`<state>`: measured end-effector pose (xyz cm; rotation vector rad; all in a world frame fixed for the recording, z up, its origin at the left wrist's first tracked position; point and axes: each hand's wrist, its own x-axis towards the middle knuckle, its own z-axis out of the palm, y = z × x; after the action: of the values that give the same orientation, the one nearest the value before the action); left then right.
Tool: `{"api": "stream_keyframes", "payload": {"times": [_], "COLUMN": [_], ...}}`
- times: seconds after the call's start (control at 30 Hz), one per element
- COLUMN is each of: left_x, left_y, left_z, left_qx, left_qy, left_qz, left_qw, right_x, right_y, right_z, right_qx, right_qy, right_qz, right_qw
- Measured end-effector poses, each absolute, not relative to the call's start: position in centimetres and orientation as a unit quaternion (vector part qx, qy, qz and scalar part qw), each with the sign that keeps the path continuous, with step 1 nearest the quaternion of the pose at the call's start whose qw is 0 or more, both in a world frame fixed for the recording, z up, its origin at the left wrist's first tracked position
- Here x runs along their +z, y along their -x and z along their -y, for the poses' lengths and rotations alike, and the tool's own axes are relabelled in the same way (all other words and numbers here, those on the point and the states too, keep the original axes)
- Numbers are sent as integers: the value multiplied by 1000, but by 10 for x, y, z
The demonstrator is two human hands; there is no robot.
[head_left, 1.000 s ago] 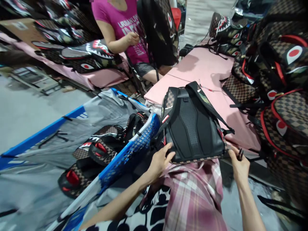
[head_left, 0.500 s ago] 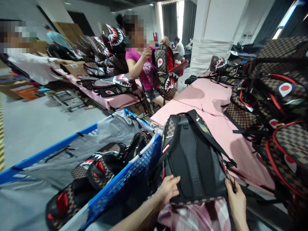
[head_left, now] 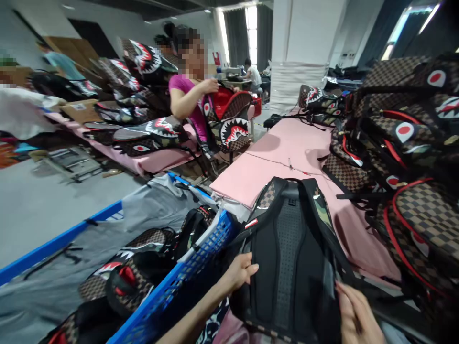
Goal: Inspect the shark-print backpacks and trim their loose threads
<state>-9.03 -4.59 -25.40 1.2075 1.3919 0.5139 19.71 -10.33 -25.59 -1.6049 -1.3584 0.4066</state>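
Observation:
A black backpack (head_left: pixel 290 258) with a padded back panel and checkered trim is in front of me, its back side facing up and its top leaning toward the pink table. My left hand (head_left: pixel 241 273) is closed at its left side edge, fingers curled over the rim. On the opposite side, my right hand (head_left: pixel 358 313) grips the right edge low down, the fingertips partly hidden behind it. Two shoulder straps run down the panel, and a small red-and-white label (head_left: pixel 251 223) shows on the left one. The front of the backpack is hidden.
Left of me stands a blue crate (head_left: pixel 172 282) lined with grey sheeting, holding several backpacks. The pink table (head_left: pixel 265 148) stretches ahead. Stacked backpacks (head_left: pixel 405 134) crowd its right side. A person in a magenta shirt (head_left: pixel 184 95) handles another backpack across the way.
The backpack has come closer to me and lower, with both hands still at its sides. The view has shifted to the right. The person opposite has tilted their backpack, showing its red lining.

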Motion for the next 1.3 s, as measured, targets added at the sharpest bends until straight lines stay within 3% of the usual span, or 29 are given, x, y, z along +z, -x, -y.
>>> {"api": "stream_keyframes", "payload": {"times": [0.1,0.2,0.33,0.47,0.7,0.8,1.1,1.3], "left_x": [-229,-204,-207,-233,-224,-211,-203,-207], "left_y": [83,61,9,-35,-73,-61,-28,-19], "left_z": [27,3,-58,-134,-184,-192,-231,-224], "left_qx": [13,-2,214,333,143,88,37,75], "left_qy": [-659,-739,-825,-811,-827,-830,-786,-813], "left_qz": [-677,-649,-478,-452,-532,-526,-538,-461], "left_qw": [326,180,214,163,109,166,303,347], "right_x": [-237,-238,-240,-238,-260,-264,-233,-236], "right_y": [-162,-153,-189,-232,-235,-237,-229,-223], "right_z": [28,-59,-127,-146,-151,-149,-170,-169], "right_qx": [304,286,178,201,199,178,121,203], "right_qy": [595,597,617,649,643,615,610,584], "right_qz": [617,607,614,622,627,673,770,762], "right_qw": [416,440,460,390,393,371,144,194]}}
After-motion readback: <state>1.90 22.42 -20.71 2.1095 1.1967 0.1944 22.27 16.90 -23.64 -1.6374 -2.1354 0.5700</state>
